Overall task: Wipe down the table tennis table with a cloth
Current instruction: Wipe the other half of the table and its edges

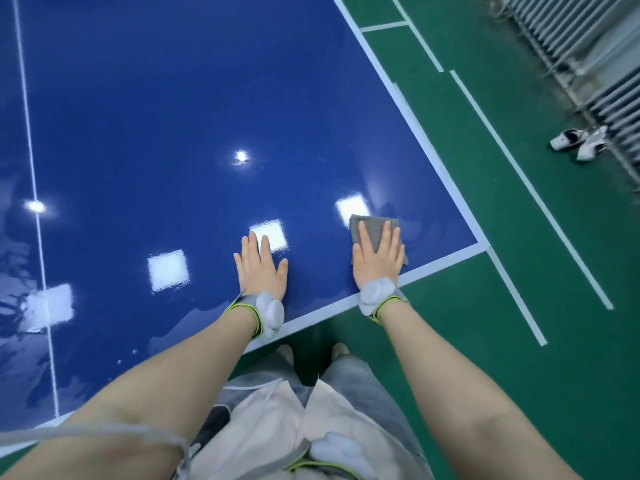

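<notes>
Head view, steeply downward (close) over table (pixel 173 116)

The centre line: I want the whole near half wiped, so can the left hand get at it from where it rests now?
Probably yes. The left hand lies flat on the table, and only bare blue surface separates it from the centre line. The cloth sits under the right hand, though.

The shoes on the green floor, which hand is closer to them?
Right. The right hand presses the cloth near the table's corner, on the side toward the shoes. The left hand lies flat farther away on the blue top.
</notes>
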`<state>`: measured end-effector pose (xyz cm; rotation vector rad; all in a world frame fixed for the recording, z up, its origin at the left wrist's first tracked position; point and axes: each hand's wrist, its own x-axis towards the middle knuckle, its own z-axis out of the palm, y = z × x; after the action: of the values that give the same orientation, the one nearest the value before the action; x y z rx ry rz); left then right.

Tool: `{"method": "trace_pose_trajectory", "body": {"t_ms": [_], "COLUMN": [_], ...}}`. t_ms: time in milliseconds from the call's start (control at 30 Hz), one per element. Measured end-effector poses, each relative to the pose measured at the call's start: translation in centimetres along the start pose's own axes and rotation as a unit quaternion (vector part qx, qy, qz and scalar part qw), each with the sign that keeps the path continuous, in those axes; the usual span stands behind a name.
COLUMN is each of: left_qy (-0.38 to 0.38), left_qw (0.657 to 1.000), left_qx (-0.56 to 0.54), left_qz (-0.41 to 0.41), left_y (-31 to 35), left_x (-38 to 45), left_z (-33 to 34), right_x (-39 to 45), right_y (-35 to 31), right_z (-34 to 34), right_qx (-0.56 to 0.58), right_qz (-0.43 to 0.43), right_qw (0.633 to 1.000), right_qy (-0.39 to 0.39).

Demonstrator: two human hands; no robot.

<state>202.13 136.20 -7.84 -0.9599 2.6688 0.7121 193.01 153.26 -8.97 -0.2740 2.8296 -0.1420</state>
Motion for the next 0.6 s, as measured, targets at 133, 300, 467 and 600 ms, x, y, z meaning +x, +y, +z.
{"method": "trace_pose_trajectory", "body": {"t_ms": [133,300,467,600], "left_qy": [0.019,0.043,0.060,0.067], "left_qw": [0.999,0.995,0.990,0.989], "left_qx": [-0.006,-0.022,-0.039,-0.028], "left_qz": [-0.029,-0.093,-0.123,-0.132], "left_y": [0.7,2.5,5.4,7.2], "left_x": [0.2,0.3,-0.1,-1.2], "left_z": [0.3,1.4,2.9,4.3], "right_x": [-0.1,2.6,5.1,4.9], "right_y": [0.6,4.8,9.8,9.2], "right_z": [-0.5,-2.2,-3.6,-3.0], "right_qx": [0.001,-0.004,-0.007,-0.029], "right_qz": [-0.156,-0.165,-0.089,-0.080], "right_qw": [0.988,0.986,0.996,0.996], "right_qy": [-0.008,-0.016,-0.012,-0.024]}}
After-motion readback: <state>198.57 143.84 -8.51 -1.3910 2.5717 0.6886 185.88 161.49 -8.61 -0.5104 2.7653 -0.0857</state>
